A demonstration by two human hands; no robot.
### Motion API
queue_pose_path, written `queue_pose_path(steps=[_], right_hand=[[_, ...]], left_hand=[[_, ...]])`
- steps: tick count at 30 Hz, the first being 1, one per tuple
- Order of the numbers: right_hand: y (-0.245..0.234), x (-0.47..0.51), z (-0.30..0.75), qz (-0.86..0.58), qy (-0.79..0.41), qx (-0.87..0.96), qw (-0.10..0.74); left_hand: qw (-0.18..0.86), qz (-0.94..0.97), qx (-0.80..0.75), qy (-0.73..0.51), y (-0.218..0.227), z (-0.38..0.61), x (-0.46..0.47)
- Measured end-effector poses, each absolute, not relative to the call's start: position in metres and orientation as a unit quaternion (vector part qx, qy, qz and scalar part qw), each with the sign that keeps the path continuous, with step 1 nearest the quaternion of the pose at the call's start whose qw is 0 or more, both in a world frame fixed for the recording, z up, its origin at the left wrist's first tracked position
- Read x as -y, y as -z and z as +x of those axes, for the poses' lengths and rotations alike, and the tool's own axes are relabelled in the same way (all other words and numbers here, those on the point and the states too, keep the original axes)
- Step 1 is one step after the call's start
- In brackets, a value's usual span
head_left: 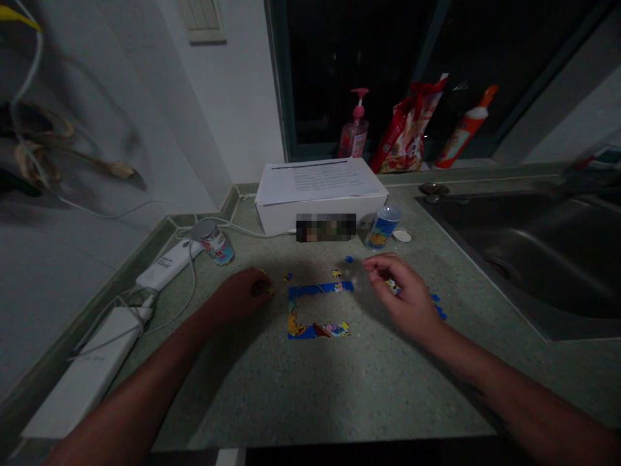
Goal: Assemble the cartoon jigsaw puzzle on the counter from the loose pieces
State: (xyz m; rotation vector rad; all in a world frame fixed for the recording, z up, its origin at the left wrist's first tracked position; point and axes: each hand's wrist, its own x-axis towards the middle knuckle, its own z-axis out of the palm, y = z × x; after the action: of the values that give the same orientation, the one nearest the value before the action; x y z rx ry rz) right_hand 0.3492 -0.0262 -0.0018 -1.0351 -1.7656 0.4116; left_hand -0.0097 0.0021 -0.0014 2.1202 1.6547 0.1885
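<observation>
A partly joined jigsaw puzzle frame (292, 317) lies on the counter, with blue edges along top, left and bottom and a gap at its right side. My left hand (242, 294) is just left of it, fingers curled, with a yellow jigsaw piece (270, 290) at its fingertips. To the right of the frame, my right hand (405, 294) hovers with thumb and forefinger slightly apart; no piece shows between the tips. Loose pieces, including a blue one (349, 259) and a yellow one (336, 274), lie above the frame. More blue pieces (440, 312) are partly hidden by my right hand.
A blue picture can (382, 228) and a round lid (402, 235) stand before a white box (276, 219). At left are another can (213, 242), power strips (167, 264) and cables. The sink (509, 259) is at right; a pump bottle (354, 136) is by the window.
</observation>
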Motion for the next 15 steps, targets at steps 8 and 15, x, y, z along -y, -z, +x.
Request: queue_pose_path(steps=[8, 15], right_hand=[[0.0084, 0.0218, 0.3495, -0.442, -0.182, 0.75, 0.458], [0.0082, 0.0221, 0.3491, -0.447, -0.188, 0.748, 0.454]], left_hand=[[0.139, 0.751, -0.633, -0.128, 0.0043, -0.0147, -0.0075], [0.052, 0.772, -0.629, -0.077, 0.0042, -0.0144, -0.0082]])
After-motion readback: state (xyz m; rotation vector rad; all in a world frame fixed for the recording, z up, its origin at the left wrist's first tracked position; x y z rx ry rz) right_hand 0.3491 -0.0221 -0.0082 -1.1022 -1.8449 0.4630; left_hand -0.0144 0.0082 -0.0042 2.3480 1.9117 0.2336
